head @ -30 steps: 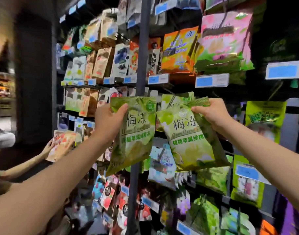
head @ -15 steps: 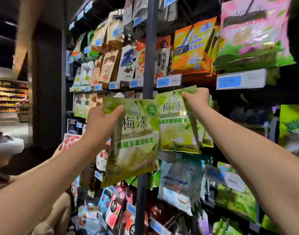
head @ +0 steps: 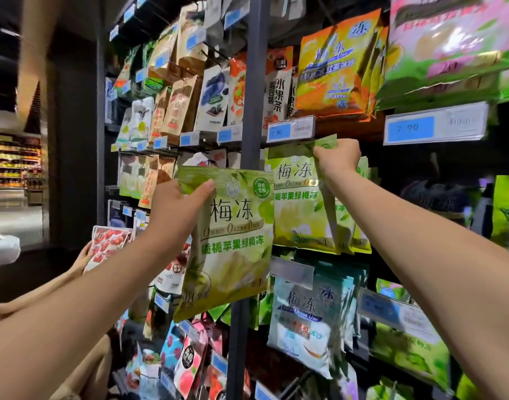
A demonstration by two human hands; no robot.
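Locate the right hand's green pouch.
Head view, right of the post: the right hand pinches the green pouch under the price tag, above pale-blue pouches.

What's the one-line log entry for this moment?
left hand: grips green pouch by top corner, in front of rack pole | right hand: pinches top of second green pouch beside hung pouches

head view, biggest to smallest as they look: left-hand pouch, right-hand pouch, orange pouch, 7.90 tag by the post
1. left-hand pouch, though it is nearer the camera
2. right-hand pouch and orange pouch: about alike, not ranked
3. 7.90 tag by the post
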